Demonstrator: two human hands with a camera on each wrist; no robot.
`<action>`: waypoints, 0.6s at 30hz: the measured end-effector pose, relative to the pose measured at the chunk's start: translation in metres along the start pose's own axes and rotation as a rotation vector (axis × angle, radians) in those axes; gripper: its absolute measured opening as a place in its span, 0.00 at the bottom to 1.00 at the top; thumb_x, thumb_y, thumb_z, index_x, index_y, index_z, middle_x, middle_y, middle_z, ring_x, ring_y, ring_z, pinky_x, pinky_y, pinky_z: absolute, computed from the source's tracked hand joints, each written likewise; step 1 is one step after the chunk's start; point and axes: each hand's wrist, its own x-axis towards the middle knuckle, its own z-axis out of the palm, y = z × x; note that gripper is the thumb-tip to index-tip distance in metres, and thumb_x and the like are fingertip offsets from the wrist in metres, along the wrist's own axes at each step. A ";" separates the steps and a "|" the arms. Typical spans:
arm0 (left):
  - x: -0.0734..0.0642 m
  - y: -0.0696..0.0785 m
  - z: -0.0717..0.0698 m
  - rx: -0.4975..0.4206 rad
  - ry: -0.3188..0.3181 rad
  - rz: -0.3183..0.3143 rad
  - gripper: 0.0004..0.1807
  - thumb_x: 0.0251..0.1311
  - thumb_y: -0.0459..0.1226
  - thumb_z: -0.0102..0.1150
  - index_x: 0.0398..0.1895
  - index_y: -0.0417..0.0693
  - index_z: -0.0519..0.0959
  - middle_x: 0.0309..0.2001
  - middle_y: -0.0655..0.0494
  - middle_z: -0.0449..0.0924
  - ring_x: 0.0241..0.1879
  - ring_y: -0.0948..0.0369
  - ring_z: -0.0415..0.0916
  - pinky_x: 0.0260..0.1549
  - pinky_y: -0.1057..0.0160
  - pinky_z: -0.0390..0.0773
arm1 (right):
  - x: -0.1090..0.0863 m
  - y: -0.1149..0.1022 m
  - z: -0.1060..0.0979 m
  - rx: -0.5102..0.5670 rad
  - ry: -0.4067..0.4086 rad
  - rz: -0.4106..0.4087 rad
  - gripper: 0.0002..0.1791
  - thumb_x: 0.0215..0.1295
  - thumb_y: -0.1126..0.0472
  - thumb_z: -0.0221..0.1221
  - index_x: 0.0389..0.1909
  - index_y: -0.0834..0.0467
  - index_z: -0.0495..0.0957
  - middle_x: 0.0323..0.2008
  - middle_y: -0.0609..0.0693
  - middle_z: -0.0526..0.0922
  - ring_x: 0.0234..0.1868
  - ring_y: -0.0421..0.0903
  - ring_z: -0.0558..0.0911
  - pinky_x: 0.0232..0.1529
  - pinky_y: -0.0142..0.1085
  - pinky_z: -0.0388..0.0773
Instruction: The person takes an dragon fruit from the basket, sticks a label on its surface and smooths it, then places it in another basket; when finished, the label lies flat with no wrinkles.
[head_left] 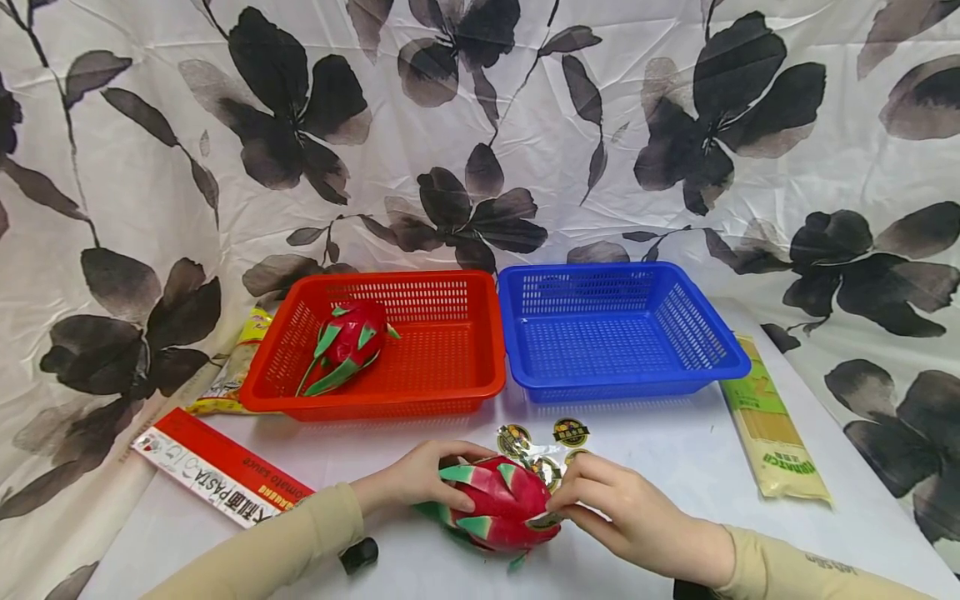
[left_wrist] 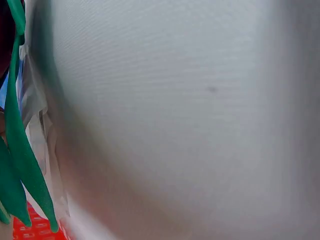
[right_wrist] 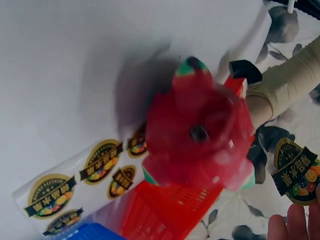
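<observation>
Floral cloth [head_left: 570,179] is hanging behind a white worktop [head_left: 660,450] as we're looking fwd and down. Starting at the hands, our L grip [head_left: 420,479] is curling round a dragon fruit [head_left: 498,500], thumb on the near side, fingers reaching over the far side; the fruit's bulk is keeping it part-open, and we're prob. steadying it thus. Our R grip [head_left: 637,517] is almost closed, pinching one round sticker [right_wrist: 295,172] by its edge at the fruit's R end, prob. leaving the printed face uncovered. We can't tell if sticker & fruit are touching.

Just beyond, a sticker sheet [head_left: 534,454] is lying handy. Farther out, a red basket [head_left: 375,408] is holding a second fruit [head_left: 352,342], w/ a blue basket [head_left: 630,387] sitting alongside. A pasta box [head_left: 217,471] and yellow bag [head_left: 232,371] are lying L, a noodle pack [head_left: 772,433] R, prob. to be out of the way.

R-wrist cam is giving us the fruit end-on, dark spot in the middle, plus the sticker's artwork; the head view isn't. L-wrist cam is showing mostly pale blur, w/ green leaf tips [left_wrist: 30,175], so we're judging that hand from the head view only.
</observation>
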 end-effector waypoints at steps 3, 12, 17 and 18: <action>0.000 0.000 -0.004 -0.021 0.020 -0.012 0.32 0.44 0.46 0.71 0.57 0.59 0.74 0.50 0.56 0.78 0.45 0.58 0.73 0.41 0.65 0.76 | -0.001 0.001 0.002 -0.012 -0.002 -0.012 0.06 0.66 0.59 0.53 0.36 0.52 0.78 0.33 0.41 0.73 0.35 0.33 0.74 0.38 0.18 0.71; -0.001 0.009 -0.013 -0.066 0.062 -0.040 0.31 0.46 0.44 0.70 0.58 0.53 0.74 0.52 0.51 0.76 0.50 0.53 0.71 0.43 0.62 0.76 | -0.003 0.001 0.001 -0.007 -0.057 0.014 0.04 0.65 0.60 0.54 0.37 0.51 0.78 0.33 0.40 0.74 0.35 0.33 0.74 0.39 0.18 0.71; -0.001 0.014 -0.017 -0.038 0.042 0.003 0.32 0.45 0.45 0.70 0.57 0.51 0.74 0.50 0.50 0.77 0.47 0.53 0.73 0.41 0.64 0.78 | -0.001 0.001 0.003 -0.014 -0.056 0.000 0.04 0.65 0.60 0.55 0.36 0.51 0.78 0.34 0.40 0.75 0.36 0.33 0.74 0.41 0.19 0.71; 0.000 0.016 -0.018 -0.032 0.036 0.014 0.32 0.45 0.45 0.70 0.57 0.52 0.74 0.50 0.51 0.78 0.47 0.53 0.73 0.40 0.64 0.78 | 0.000 0.001 0.003 -0.018 -0.055 -0.002 0.04 0.65 0.60 0.55 0.36 0.51 0.78 0.34 0.40 0.75 0.36 0.33 0.74 0.41 0.20 0.72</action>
